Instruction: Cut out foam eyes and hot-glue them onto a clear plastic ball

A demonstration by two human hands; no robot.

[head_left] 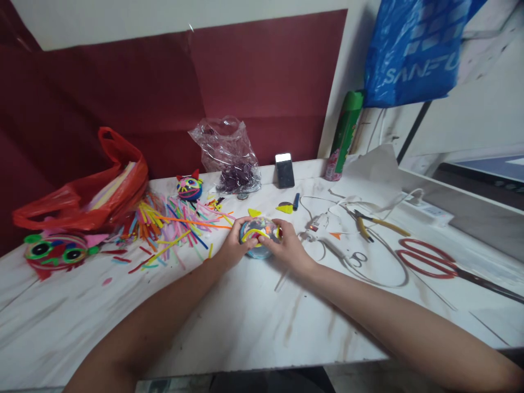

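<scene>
A round ball (259,232) covered in coloured patches, with a curved yellow strip across its top, rests on the white table (229,322). My left hand (232,245) wraps its left side with the fingers closed round it. My right hand (286,244) grips its right side, fingertips pressing on the yellow strip. A heap of coloured strips (176,224) lies just left of my hands. Small yellow cut pieces (285,208) lie behind the ball.
A red plastic bag (88,191), a flat owl-faced craft (57,251) and a small decorated ball (189,187) sit at the left. A clear bag (229,155), phone (284,170) and green can (343,136) stand at the back. Glue gun (321,224), pliers (368,222) and red scissors (429,261) lie right.
</scene>
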